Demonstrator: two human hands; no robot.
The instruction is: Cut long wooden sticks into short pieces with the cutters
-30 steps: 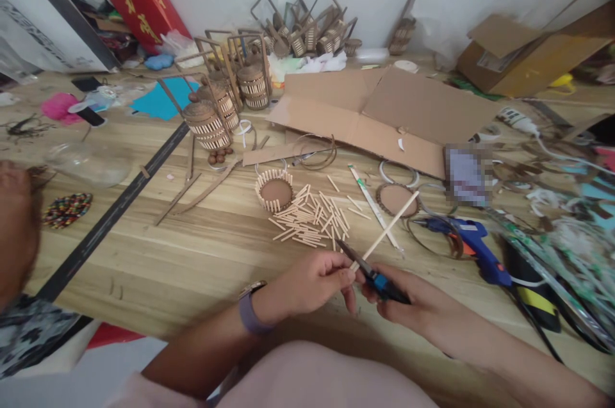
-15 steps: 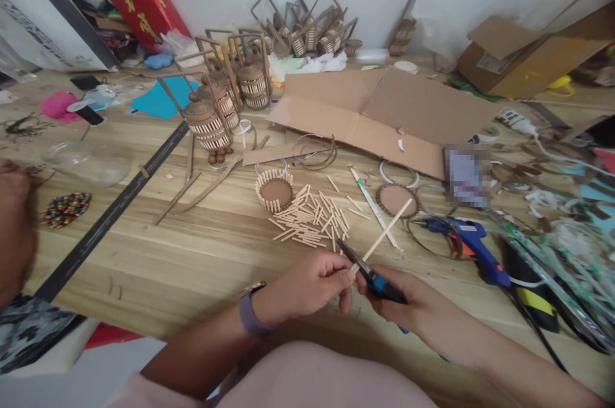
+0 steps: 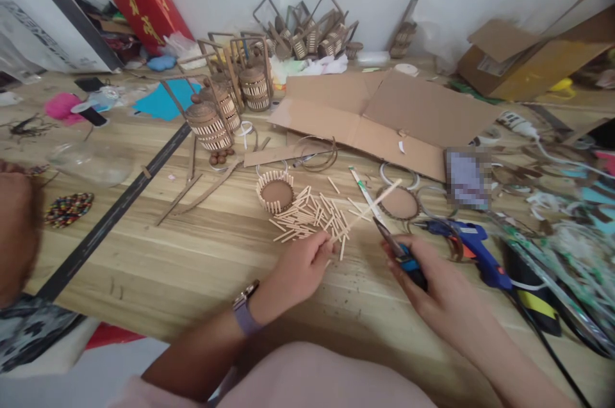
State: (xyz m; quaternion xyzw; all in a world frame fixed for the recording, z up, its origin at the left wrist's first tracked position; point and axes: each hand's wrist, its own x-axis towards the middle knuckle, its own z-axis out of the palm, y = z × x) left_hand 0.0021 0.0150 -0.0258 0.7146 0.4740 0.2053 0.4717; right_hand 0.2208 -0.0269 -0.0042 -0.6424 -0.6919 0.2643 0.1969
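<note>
My left hand (image 3: 303,265) is closed on a thin wooden stick (image 3: 368,211) that slants up to the right. It hovers at the near edge of a pile of short cut sticks (image 3: 307,216). To the right, my right hand (image 3: 425,273) grips pliers (image 3: 406,257) with blue and black handles, their jaws pointing up and left, apart from the stick. Beyond the pile stands a small round base ringed with upright sticks (image 3: 275,192). A second round brown disc with a dark beaded rim (image 3: 398,202) lies behind the stick's far end.
A blue glue gun (image 3: 473,241) lies at right, near clear plastic strips (image 3: 552,267). Flattened cardboard (image 3: 355,116) and small finished baskets (image 3: 209,125) stand farther back. Another person's arm (image 3: 18,235) rests at the left edge, beside colourful beads (image 3: 70,209).
My hands have moved apart. The left carries the stick left and up to the pile, while the pliers have come away from the stick to the right. A short piece lies below the pile.
</note>
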